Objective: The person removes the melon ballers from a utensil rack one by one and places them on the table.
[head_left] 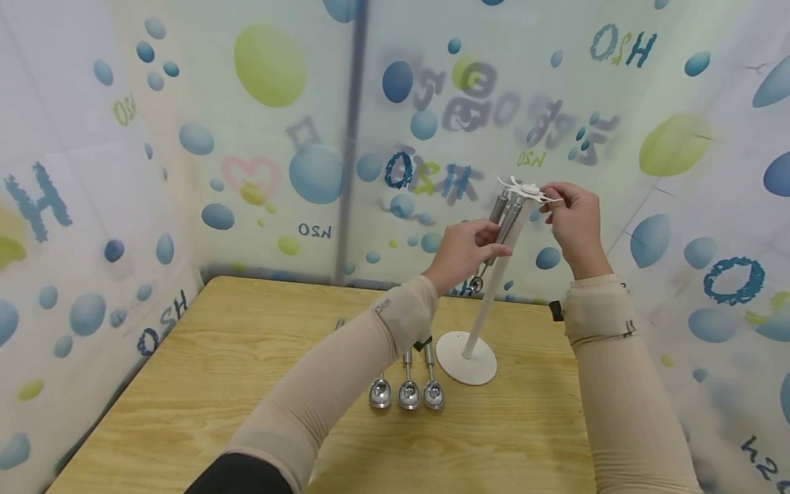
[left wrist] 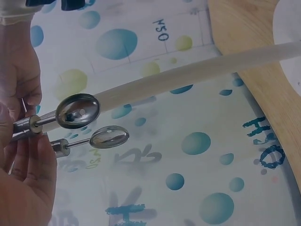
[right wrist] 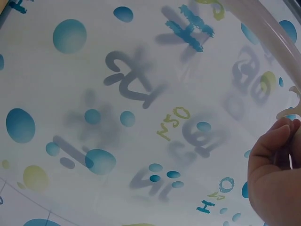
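Note:
A white stand [head_left: 490, 302] with a hooked top [head_left: 524, 189] and a round base [head_left: 472, 374] leans to the right over the table. Two steel melon ballers hang by their handles from its hooks. My left hand [head_left: 464, 250] holds the handle of the nearer melon baller [left wrist: 77, 111], bowl downward; the other melon baller [left wrist: 109, 137] hangs close beside that hand's fingers. Up at the top, my right hand [head_left: 575, 218] pinches a hook on the far right. In the right wrist view the right hand [right wrist: 275, 169] shows at the edge, its thumb and fingertip together.
Three melon ballers [head_left: 409, 394] lie side by side on the wooden table [head_left: 247, 357], left of the base; the left forearm partly covers them. Another metal handle end [head_left: 340, 323] shows behind that forearm. Patterned curtains [head_left: 278, 137] enclose the table.

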{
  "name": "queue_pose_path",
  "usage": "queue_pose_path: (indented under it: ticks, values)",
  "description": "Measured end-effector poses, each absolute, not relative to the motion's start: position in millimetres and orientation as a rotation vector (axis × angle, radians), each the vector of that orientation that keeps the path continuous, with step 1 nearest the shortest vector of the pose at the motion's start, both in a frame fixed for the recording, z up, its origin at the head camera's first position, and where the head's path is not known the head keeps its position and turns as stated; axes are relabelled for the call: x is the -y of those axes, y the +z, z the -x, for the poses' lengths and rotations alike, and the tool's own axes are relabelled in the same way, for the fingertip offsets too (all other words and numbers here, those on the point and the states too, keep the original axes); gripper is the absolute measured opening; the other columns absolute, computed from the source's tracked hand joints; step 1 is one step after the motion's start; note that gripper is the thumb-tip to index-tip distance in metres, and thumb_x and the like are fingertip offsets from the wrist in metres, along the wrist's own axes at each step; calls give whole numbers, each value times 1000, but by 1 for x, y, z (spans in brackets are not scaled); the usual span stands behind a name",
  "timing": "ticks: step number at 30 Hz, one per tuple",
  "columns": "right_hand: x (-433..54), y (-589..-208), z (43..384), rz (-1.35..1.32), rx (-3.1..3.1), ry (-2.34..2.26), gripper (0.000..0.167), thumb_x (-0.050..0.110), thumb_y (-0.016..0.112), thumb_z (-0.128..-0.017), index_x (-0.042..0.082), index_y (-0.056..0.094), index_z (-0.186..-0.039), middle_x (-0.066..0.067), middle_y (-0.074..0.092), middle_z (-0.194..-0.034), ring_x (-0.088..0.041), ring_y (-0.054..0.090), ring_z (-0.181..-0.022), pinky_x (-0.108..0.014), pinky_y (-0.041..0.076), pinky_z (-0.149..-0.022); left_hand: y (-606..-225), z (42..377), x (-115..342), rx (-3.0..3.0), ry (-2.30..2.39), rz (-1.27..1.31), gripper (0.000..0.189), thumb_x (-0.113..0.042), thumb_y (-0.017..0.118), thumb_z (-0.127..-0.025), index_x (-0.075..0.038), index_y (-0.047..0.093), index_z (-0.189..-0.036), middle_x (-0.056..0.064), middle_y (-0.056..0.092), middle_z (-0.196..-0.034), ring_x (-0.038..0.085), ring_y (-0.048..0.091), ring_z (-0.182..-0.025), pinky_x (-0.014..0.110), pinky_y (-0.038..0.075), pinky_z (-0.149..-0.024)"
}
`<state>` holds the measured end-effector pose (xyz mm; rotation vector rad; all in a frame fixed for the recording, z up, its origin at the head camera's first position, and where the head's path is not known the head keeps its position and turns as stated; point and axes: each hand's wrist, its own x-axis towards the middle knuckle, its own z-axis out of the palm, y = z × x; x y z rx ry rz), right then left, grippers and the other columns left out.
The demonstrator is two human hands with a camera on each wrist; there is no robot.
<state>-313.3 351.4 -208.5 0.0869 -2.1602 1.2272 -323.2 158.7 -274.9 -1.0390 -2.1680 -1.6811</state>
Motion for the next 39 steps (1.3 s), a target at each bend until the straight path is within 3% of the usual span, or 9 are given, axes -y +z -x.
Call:
queue_pose_path:
  ticks: [24,31,39]
  values:
    - [-349,-209,313,-65,2146,1236,33,23,54,-105,-4,67,-118,13,60,-84,-7,57,-79,-15,48,-66,-270,318,-146,2133,-1713,1043,26,-23,80,-89,-10,74,-111,-3,75,-96,3,69,-84,22,57,-72]
    - [-348,-207,312,-54,2158,1220,33,22,52,-107,-4,67,-120,12,60,-85,-6,57,-79,-15,48,-67,-277,319,-125,2143,-1672,1021,22,-26,77,-91,-12,74,-107,-5,73,-91,11,69,-83,26,55,-73]
    - [-348,-206,310,-45,2173,1215,35,24,52,-107,-4,67,-121,13,60,-84,-7,56,-80,-14,47,-66,-289,326,-88,2261,-1521,888,22,-30,78,-91,-13,73,-103,-3,72,-88,10,65,-80,29,55,-75]
